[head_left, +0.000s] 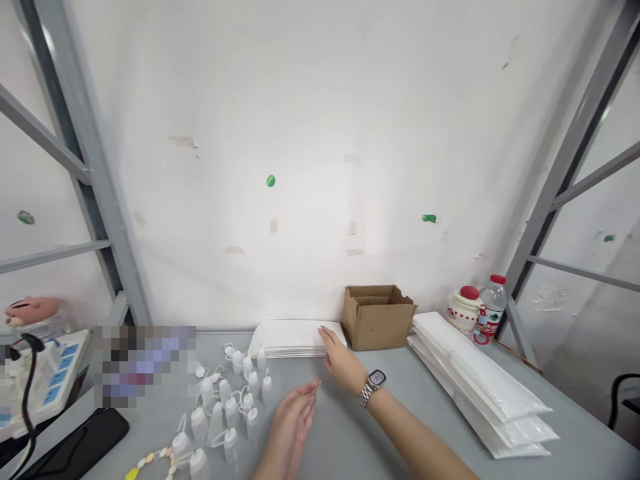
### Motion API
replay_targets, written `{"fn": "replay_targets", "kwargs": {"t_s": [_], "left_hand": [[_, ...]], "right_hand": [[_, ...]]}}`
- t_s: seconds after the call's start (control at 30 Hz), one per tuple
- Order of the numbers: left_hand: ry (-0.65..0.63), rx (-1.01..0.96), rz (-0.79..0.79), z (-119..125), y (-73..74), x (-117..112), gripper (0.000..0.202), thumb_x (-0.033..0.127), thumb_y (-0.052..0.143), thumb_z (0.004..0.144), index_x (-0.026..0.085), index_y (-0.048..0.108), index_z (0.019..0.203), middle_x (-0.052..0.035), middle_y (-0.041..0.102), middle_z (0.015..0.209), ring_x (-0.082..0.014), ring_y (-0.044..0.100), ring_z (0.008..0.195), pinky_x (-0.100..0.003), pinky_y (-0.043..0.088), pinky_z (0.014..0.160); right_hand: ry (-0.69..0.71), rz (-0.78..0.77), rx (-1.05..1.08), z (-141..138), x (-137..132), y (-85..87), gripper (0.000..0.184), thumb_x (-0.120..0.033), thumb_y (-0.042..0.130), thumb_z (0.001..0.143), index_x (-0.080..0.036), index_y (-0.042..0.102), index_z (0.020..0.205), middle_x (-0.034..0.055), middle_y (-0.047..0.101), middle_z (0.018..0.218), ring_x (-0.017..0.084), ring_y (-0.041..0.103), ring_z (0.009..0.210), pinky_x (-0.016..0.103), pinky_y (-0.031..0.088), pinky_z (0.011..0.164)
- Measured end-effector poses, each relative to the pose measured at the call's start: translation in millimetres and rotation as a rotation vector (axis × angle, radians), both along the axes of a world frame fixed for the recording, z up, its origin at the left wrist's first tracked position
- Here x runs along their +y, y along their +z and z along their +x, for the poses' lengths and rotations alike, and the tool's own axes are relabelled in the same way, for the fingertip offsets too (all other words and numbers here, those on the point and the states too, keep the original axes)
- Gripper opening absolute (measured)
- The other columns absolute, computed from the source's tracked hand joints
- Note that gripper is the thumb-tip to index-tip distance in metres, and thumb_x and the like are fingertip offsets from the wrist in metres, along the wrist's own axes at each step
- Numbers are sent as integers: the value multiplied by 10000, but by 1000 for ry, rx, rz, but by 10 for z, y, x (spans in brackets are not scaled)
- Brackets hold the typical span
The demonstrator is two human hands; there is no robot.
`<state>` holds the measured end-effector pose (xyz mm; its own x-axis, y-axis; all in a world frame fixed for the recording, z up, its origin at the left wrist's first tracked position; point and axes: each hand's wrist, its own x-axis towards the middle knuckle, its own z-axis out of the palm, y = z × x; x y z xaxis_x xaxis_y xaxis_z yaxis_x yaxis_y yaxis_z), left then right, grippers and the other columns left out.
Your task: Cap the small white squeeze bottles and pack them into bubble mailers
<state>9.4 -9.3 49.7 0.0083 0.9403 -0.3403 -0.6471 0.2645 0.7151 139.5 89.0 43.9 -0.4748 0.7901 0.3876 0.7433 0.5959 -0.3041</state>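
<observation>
My right hand (345, 363), with a watch (373, 387) on its wrist, reaches to a stack of flat white sheets or envelopes (287, 333) near the wall. Its fingers are stretched out over the right end of the stack, holding nothing that I can see. Nearer to me, my left hand (296, 417) is turned on edge above the grey table (345, 447). Its fingers are extended, close together and slightly bent, with nothing visible in them. Several small white-capped squeeze bottles (231, 413) stand left of that hand.
Behind my right hand is an open cardboard box (383, 327). Long white padded packages (480, 387) are piled at the right, near a jar (464, 310) and a red-capped bottle (493, 307). A black phone (80, 443), bead string (153, 457) and power strip (60, 373) lie left.
</observation>
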Motion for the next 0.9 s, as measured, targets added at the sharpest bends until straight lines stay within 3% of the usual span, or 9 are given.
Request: {"fn": "replay_targets", "kwargs": {"t_s": [0.17,0.33,0.57,0.67,0.8,0.9], "left_hand": [[-29,-36,-16,7,-3,7,194,23,514,751,138,667,719,-115,692,1030,-215,460,1190,-350,258,1078],[-36,-50,-28,1,11,5,209,11,506,751,132,671,705,-118,694,1025,-216,456,1193,-334,284,1069],[-47,-52,-25,-17,32,9,212,14,491,763,108,679,730,-136,663,1089,-221,439,1208,-333,280,1070],[-60,-48,-28,-14,19,4,198,16,501,756,103,676,727,-151,656,1099,-228,439,1207,-336,277,1069],[-71,-30,-27,-18,-37,27,163,46,514,761,109,664,750,-164,616,1162,-227,459,1191,-321,304,1050],[-110,-16,-40,-11,-119,76,164,156,574,762,126,629,914,-164,524,1275,-261,493,1156,-365,342,1022]], "right_hand": [[-107,-12,16,-50,194,-26,513,-99,403,807,-72,318,1312,191,421,1323,258,404,1214,407,369,995],[-148,11,-14,36,224,-82,561,-306,557,797,-117,368,1290,185,443,1317,306,379,1229,481,281,1027],[-192,69,47,171,230,-144,335,-205,543,808,-183,548,1142,122,596,1140,269,535,1069,391,422,921],[-196,96,116,220,222,-82,242,-168,475,837,-187,616,1033,111,629,1081,248,585,980,357,455,860],[-260,159,280,299,76,114,302,-226,346,893,-153,602,1037,133,630,1056,241,567,982,364,417,881],[-316,182,419,407,-185,275,370,-318,279,912,-151,603,979,109,648,947,211,580,895,315,440,814]]}}
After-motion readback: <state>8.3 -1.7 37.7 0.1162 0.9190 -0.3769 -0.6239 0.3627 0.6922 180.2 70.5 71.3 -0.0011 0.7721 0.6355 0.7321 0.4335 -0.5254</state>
